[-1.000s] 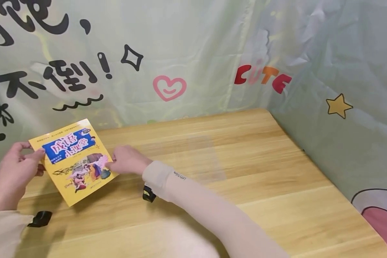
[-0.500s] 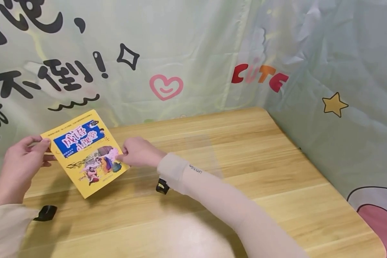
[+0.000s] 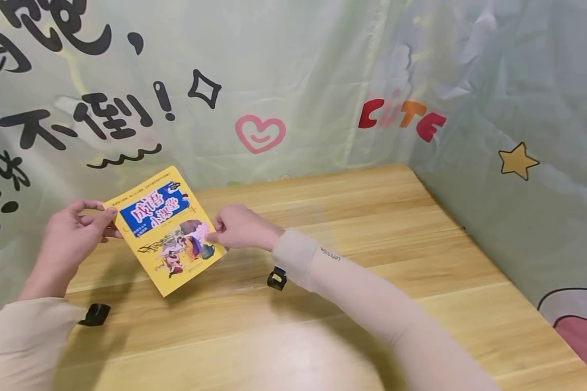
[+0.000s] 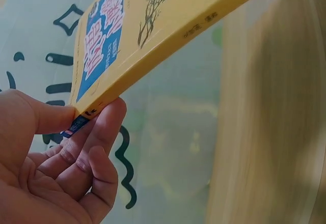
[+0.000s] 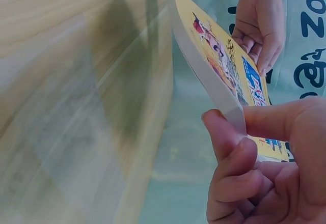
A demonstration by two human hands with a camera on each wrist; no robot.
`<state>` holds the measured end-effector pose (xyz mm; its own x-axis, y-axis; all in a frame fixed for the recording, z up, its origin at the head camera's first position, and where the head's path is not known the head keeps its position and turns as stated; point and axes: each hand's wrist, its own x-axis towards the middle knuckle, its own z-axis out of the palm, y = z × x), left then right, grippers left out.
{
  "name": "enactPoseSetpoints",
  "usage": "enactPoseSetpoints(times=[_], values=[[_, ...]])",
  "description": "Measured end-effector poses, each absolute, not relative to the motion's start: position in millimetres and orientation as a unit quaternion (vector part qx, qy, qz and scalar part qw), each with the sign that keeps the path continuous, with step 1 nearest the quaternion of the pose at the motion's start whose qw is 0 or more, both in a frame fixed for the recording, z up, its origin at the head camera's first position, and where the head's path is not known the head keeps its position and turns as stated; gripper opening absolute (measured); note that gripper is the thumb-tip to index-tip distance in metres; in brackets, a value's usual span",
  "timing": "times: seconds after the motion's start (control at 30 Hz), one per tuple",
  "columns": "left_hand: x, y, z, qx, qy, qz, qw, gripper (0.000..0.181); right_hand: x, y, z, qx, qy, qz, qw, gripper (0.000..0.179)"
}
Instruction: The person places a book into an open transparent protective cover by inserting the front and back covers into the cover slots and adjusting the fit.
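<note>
Between my two hands a yellow book [image 3: 147,250] is held up over the wooden table, tilted, its front cover facing me. The cover has a blue title panel and a drawing of figures. My left hand [image 3: 73,233] pinches the upper left edge, at the spine; in the left wrist view the thumb [image 4: 53,119] lies on the cover side and the fingers are behind. On the opposite side, my right hand [image 3: 247,225] pinches the page edge, thumb on the cover. White page edges [image 5: 201,79] show together in the right wrist view. The back cover is hidden.
A clear, see-through sheet [image 3: 318,231] lies on the wooden table [image 3: 396,244], partly behind the right hand. Printed cloth walls [image 3: 313,130] stand along the back and right sides. A black wrist device [image 3: 276,278] hangs under the right cuff, another [image 3: 96,314] by the left.
Both hands have carried the book to the right over the table, keeping the same grip at its two sides. The book stays tilted with its cover toward me.
</note>
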<state>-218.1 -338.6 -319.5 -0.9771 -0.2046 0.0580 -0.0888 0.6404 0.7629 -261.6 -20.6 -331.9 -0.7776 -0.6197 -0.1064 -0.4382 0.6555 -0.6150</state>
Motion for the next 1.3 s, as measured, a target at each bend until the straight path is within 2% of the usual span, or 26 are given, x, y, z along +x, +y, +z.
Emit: enactPoseSetpoints(times=[0.2,0.33,0.87,1.3], values=[[-223.9,-324.3,-320.4,0.063,-0.913,-0.399,0.048,0.043,-258.2,-1.2,-333.8,-0.296,0.898,-0.294,0.141,0.046],[-229.2,-311.8,-320.5,0.050,-0.919,-0.389,0.044,0.048,-256.2,11.1,-334.7,-0.291,0.895,-0.306,0.143,0.045],[-242.7,-277.7,-323.1,0.029,-0.932,-0.360,0.023,0.049,-258.0,43.9,-341.6,-0.270,0.897,-0.310,0.160,0.040],[-254.3,-251.4,-322.2,0.009,-0.930,-0.367,0.010,0.045,-255.6,69.1,-344.0,-0.274,0.901,-0.302,0.148,0.036]])
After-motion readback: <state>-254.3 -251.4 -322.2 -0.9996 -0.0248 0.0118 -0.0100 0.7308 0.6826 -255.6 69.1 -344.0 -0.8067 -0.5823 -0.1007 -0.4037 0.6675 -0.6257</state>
